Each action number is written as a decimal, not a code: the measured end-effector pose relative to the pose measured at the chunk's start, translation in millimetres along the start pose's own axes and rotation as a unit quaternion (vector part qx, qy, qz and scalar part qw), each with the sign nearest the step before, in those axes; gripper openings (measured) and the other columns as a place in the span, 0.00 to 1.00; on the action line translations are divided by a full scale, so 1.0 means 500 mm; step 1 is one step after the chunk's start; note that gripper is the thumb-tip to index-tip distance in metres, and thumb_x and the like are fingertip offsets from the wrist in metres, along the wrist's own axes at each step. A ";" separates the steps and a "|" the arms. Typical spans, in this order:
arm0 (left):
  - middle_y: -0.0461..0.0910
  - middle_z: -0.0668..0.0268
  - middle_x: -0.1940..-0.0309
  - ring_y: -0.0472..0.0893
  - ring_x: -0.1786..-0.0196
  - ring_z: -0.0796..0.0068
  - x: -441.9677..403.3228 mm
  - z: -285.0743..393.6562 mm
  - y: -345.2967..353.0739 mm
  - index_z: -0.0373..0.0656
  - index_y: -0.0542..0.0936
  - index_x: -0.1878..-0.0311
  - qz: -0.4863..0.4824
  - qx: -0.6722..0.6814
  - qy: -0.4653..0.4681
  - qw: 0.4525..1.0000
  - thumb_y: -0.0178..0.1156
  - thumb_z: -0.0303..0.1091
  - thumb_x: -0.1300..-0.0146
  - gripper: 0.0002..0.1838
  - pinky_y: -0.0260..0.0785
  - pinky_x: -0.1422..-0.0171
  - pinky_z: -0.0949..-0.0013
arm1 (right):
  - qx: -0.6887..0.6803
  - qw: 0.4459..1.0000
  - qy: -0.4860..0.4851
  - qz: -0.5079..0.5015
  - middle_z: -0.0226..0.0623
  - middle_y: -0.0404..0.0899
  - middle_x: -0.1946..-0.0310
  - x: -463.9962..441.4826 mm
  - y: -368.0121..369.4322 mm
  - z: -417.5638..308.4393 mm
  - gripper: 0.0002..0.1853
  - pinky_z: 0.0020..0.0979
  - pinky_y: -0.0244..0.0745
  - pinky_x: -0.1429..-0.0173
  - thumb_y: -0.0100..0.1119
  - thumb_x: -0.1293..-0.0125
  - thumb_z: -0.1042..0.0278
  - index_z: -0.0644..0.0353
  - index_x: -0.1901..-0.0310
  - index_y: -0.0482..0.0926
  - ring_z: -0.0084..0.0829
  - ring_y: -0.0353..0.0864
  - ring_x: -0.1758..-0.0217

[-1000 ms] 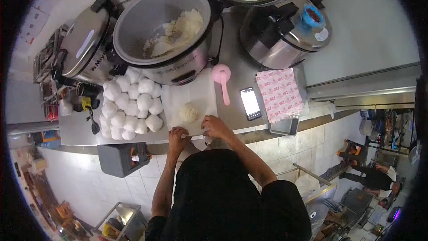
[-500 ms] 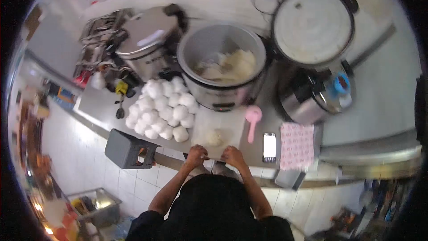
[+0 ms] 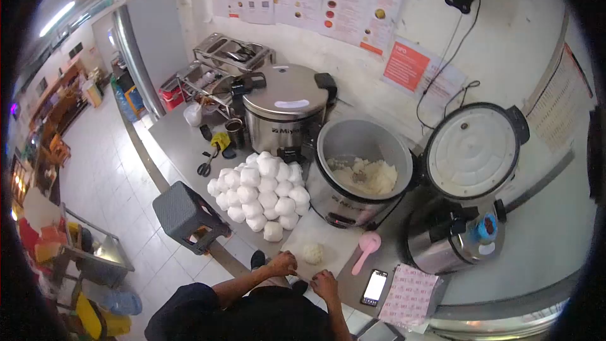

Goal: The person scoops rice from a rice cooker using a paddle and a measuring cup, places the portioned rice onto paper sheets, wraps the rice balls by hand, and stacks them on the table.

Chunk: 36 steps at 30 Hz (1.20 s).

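One rice ball [image 3: 312, 253] sits uncovered on a white sheet [image 3: 320, 232] by the bench's [image 3: 180, 142] front edge, white bundles [image 3: 267, 200] heaped to its left. And here's the left hand [image 3: 282, 264], fingers curled at the sheet's near edge, the right hand [image 3: 325, 285] curled there too, just apart; whether either pinches it, I can't tell. Looks like the first fold; the next move calls for lifting that edge evenly over the rice ball.

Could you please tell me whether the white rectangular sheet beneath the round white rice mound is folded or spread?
Spread: the white rectangular sheet lies open, the round white rice mound uncovered on it.
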<state>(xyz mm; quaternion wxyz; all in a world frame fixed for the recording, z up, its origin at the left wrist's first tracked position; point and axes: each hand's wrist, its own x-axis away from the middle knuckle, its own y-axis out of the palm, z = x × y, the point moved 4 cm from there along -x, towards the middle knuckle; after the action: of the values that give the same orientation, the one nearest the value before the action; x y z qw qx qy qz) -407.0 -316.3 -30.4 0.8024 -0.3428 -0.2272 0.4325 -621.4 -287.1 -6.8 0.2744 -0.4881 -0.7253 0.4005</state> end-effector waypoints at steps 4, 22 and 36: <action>0.80 0.67 0.59 0.73 0.46 0.59 0.002 0.013 -0.020 0.51 0.83 0.67 -0.005 -0.003 -0.019 1.000 0.72 0.50 0.52 0.16 0.64 0.42 0.51 | 0.041 0.999 -0.003 -0.006 0.35 0.76 0.67 0.008 0.000 -0.010 0.07 0.40 0.76 0.50 0.66 0.51 0.62 0.51 0.69 0.83 0.41 0.77 0.54; 0.82 0.65 0.66 0.77 0.55 0.56 -0.009 0.007 -0.012 0.51 0.85 0.69 0.063 -0.023 0.057 0.996 0.79 0.50 0.71 0.23 0.66 0.47 0.53 | -0.054 0.996 -0.064 -0.010 0.43 0.73 0.58 0.014 0.003 -0.010 0.13 0.46 0.68 0.42 0.62 0.48 0.61 0.58 0.63 0.78 0.44 0.70 0.47; 0.80 0.60 0.63 0.77 0.55 0.53 -0.036 -0.035 0.010 0.43 0.83 0.65 0.009 -0.040 0.158 0.987 0.76 0.43 0.58 0.20 0.67 0.46 0.53 | -0.048 0.997 -0.047 0.048 0.39 0.74 0.68 -0.004 0.047 0.018 0.05 0.41 0.72 0.58 0.65 0.57 0.67 0.55 0.76 0.81 0.40 0.75 0.59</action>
<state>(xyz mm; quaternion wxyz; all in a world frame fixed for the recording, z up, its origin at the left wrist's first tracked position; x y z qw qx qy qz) -407.6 -335.9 -46.9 0.8097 -0.4409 -0.1121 0.3709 -616.1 -287.1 -31.5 0.1964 -0.5155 -0.7316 0.4006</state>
